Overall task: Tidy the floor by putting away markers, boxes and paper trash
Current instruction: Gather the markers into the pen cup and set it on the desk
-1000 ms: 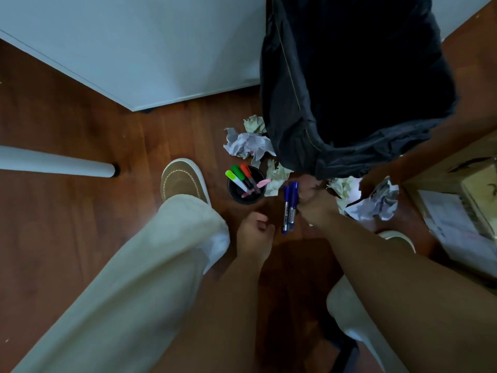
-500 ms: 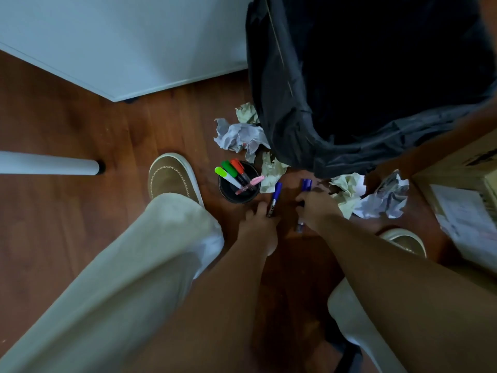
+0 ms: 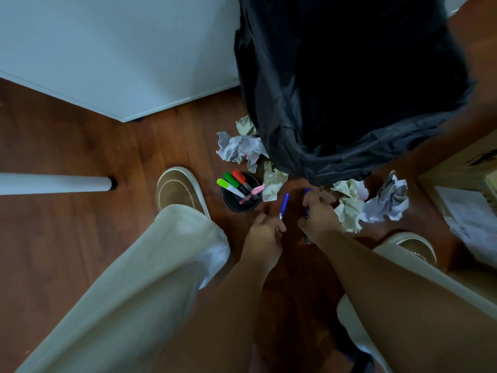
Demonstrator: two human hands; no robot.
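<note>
My left hand [image 3: 265, 235] grips a blue marker [image 3: 283, 205] by its lower end, cap pointing up, just right of a black round cup [image 3: 240, 204] on the floor. The cup holds several markers with green, red and pink caps [image 3: 233, 184]. My right hand [image 3: 317, 214] is closed around a second blue marker [image 3: 306, 193], mostly hidden by the fingers. Crumpled paper balls lie around: a white one [image 3: 240, 149] behind the cup, a yellowish one [image 3: 273, 184] beside it, and more [image 3: 349, 205] [image 3: 390, 197] to the right.
A large black trash bag [image 3: 349, 103] stands open behind the papers. A cardboard box [image 3: 462, 184] with a label sits at the right edge. A white cabinet [image 3: 121, 57] and a white table leg [image 3: 53, 184] are at the left. My shoes [image 3: 177, 189] flank the work spot.
Both blue markers were together in my right hand a second ago. My left hand reached in and took one; each hand now holds one marker, and they have moved slightly apart.
</note>
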